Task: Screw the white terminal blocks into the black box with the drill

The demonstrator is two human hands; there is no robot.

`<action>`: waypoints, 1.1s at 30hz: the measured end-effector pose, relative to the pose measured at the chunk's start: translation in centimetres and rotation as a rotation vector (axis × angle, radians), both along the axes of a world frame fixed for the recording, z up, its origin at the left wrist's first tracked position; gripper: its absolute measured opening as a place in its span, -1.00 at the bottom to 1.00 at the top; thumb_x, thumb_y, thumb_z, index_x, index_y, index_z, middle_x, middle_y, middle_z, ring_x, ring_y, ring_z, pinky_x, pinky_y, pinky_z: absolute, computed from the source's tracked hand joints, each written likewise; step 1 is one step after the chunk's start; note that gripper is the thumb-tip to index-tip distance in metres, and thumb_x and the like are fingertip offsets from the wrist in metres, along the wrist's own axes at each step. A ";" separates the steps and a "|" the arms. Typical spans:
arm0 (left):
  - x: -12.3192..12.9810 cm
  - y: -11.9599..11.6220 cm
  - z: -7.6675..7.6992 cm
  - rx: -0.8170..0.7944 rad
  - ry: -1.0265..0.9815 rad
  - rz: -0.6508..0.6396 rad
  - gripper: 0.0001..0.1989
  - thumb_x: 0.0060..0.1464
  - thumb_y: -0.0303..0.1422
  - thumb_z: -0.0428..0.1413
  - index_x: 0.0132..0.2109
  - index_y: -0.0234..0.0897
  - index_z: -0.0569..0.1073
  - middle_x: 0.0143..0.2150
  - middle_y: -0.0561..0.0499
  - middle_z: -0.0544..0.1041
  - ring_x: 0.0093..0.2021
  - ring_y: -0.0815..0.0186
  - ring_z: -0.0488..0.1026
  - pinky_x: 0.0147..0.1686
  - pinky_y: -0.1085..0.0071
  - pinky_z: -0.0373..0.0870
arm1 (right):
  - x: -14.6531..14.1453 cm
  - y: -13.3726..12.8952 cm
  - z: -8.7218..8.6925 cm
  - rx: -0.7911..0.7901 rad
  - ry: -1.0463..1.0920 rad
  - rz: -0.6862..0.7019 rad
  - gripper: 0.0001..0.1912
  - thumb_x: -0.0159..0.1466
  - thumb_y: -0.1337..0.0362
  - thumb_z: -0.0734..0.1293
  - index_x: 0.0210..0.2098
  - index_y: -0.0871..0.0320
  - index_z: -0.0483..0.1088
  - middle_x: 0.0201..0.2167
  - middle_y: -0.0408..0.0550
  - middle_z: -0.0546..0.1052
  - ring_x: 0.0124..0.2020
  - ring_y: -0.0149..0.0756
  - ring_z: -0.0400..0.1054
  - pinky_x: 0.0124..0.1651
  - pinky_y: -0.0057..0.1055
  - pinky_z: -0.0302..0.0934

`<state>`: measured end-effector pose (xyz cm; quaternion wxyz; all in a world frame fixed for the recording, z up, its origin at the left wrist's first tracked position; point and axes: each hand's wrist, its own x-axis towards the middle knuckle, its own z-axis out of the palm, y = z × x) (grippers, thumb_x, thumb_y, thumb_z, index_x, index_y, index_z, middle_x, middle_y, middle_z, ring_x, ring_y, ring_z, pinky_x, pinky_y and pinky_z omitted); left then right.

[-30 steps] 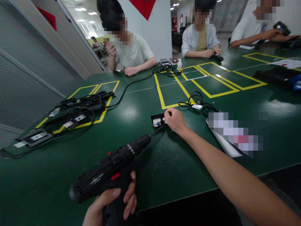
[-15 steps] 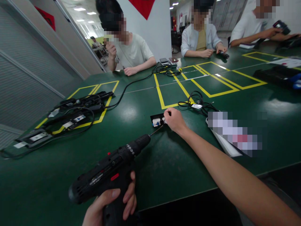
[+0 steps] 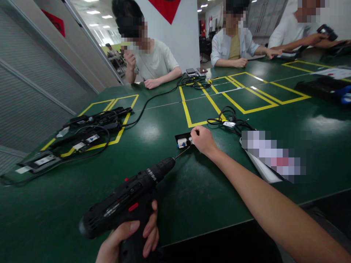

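A black cordless drill (image 3: 137,190) with red buttons is gripped by my left hand (image 3: 137,233), its fingers curled round the handle. From the chuck, a long thin bit (image 3: 181,153) points up and right, its tip close to the near edge of a small black housing (image 3: 178,137). White and blue pieces (image 3: 182,143) show inside that housing, which lies on the green table (image 3: 214,190). My right hand (image 3: 203,139) is closed at the housing's right end and covers part of it. Its fingertips are mostly hidden, as is whatever the bit's tip touches.
Right of my hand lie a coiled black cable (image 3: 230,117) and a white-edged flat object (image 3: 263,164) with a blurred top. Black strip-like parts with cables (image 3: 90,128) lie left. Yellow tape rectangles (image 3: 189,113) mark the table. Several people sit across it.
Both my hands, the drill and the housing stay almost where they were. Across the table, the middle person's hand has left a dark object and reached to the right.
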<state>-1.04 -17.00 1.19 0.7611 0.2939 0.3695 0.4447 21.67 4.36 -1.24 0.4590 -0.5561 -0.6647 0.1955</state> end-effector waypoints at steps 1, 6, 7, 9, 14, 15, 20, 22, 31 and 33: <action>0.0 0.0 0.0 0.000 0.001 0.002 -0.69 0.05 -0.31 -0.03 -0.07 -0.37 0.30 -0.51 0.04 0.30 -0.65 0.34 0.31 -0.53 0.28 0.28 | 0.0 0.0 0.0 0.001 0.000 0.001 -0.78 0.21 0.33 0.15 -0.45 0.19 0.41 -0.39 -0.01 0.51 -0.33 -0.28 0.36 -0.25 -0.41 0.16; -0.1 0.0 -0.1 0.003 0.003 0.000 -0.71 0.06 -0.31 -0.03 -0.08 -0.35 0.31 -0.51 0.04 0.31 -0.65 0.34 0.32 -0.52 0.28 0.28 | 0.0 0.1 0.0 0.003 -0.005 -0.003 -0.78 0.20 0.34 0.15 -0.46 0.18 0.40 -0.40 -0.01 0.51 -0.32 -0.27 0.36 -0.23 -0.40 0.16; -0.1 0.0 -0.1 0.002 0.001 -0.003 -0.71 0.05 -0.30 -0.03 -0.08 -0.35 0.31 -0.51 0.04 0.31 -0.65 0.34 0.32 -0.52 0.29 0.28 | 0.0 0.1 0.0 0.003 -0.007 -0.003 -0.78 0.19 0.34 0.15 -0.47 0.18 0.40 -0.40 -0.01 0.51 -0.32 -0.27 0.36 -0.22 -0.39 0.16; -0.1 -0.1 0.0 0.001 0.000 -0.003 -0.71 0.05 -0.30 -0.03 -0.08 -0.35 0.31 -0.51 0.04 0.31 -0.64 0.34 0.32 -0.52 0.29 0.28 | 0.0 0.0 0.0 0.003 -0.010 -0.003 -0.78 0.20 0.34 0.15 -0.47 0.18 0.40 -0.40 -0.01 0.51 -0.32 -0.27 0.36 -0.22 -0.39 0.16; 0.0 0.0 0.1 0.007 -0.002 -0.005 -0.71 0.05 -0.31 -0.03 -0.08 -0.35 0.31 -0.51 0.04 0.31 -0.65 0.34 0.32 -0.52 0.29 0.28 | 0.0 0.0 0.0 0.007 -0.013 0.000 -0.77 0.21 0.33 0.15 -0.45 0.18 0.41 -0.39 -0.02 0.51 -0.33 -0.28 0.36 -0.24 -0.41 0.16; 0.0 0.0 0.1 0.007 -0.002 -0.005 -0.71 0.05 -0.31 -0.03 -0.08 -0.35 0.31 -0.51 0.04 0.31 -0.65 0.34 0.32 -0.52 0.29 0.28 | 0.0 0.0 0.0 0.007 -0.014 0.000 -0.77 0.21 0.33 0.15 -0.45 0.18 0.41 -0.39 -0.02 0.51 -0.33 -0.28 0.36 -0.24 -0.41 0.16; 0.0 -0.1 0.1 0.000 0.013 0.008 -0.70 0.05 -0.31 -0.02 -0.08 -0.36 0.31 -0.51 0.04 0.31 -0.65 0.35 0.30 -0.53 0.30 0.28 | 0.0 0.0 0.0 0.006 -0.018 0.000 -0.77 0.21 0.33 0.15 -0.45 0.19 0.41 -0.40 -0.02 0.51 -0.33 -0.29 0.35 -0.24 -0.42 0.16; 0.1 -0.1 0.1 -0.009 0.016 0.017 -0.70 0.04 -0.30 -0.02 -0.09 -0.36 0.31 -0.52 0.05 0.29 -0.65 0.36 0.30 -0.53 0.31 0.27 | 0.0 0.0 0.0 0.006 -0.020 0.001 -0.77 0.21 0.33 0.15 -0.45 0.19 0.41 -0.40 -0.02 0.51 -0.33 -0.29 0.35 -0.25 -0.42 0.15; 0.3 -0.1 0.3 -0.010 0.018 0.025 -0.70 0.04 -0.29 -0.02 -0.09 -0.35 0.31 -0.52 0.05 0.28 -0.65 0.37 0.28 -0.54 0.33 0.26 | 0.0 -0.1 0.2 0.000 -0.031 0.005 -0.77 0.21 0.34 0.14 -0.45 0.19 0.40 -0.40 -0.03 0.50 -0.33 -0.29 0.35 -0.25 -0.42 0.16; 0.3 -0.1 0.2 -0.006 0.014 0.023 -0.70 0.05 -0.29 -0.02 -0.08 -0.35 0.31 -0.52 0.05 0.29 -0.66 0.37 0.29 -0.54 0.33 0.26 | 0.0 -0.1 0.1 -0.001 -0.034 0.002 -0.77 0.21 0.33 0.14 -0.45 0.18 0.40 -0.40 -0.03 0.51 -0.33 -0.29 0.35 -0.25 -0.43 0.16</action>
